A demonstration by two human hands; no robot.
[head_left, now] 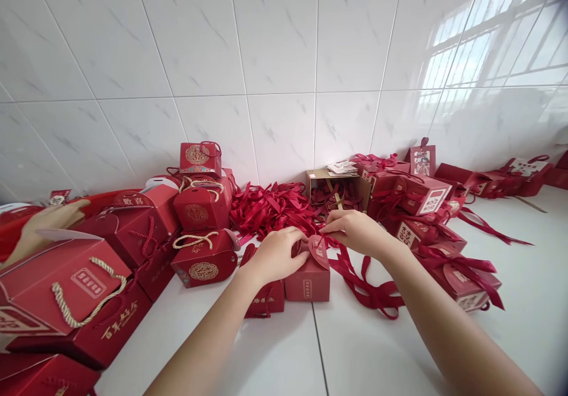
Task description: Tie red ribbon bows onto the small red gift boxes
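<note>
A small red gift box (pixel 307 285) with a rounded top flap stands upright on the white table at the centre. My left hand (pixel 280 254) rests over its top left side, thumb and fingers curved round the box's top. On the right, my right hand (pixel 346 229) pinches a thin dark red ribbon at the flap, fingertips together. Long loops of red ribbon (pixel 370 292) trail over the table below my right wrist. Another red box (pixel 270 301) with a cord touches the left side of the central one, partly behind my left forearm.
Behind lies a heap of red ribbons (pixel 275 206) beside an open cardboard box (pixel 364 190). Stacked red boxes (pixel 206 266) stand left, ribboned boxes (pixel 464 283) right. Another person's hand (pixel 48 224) reaches in at far left. A tiled wall (pixel 284 41) closes the back.
</note>
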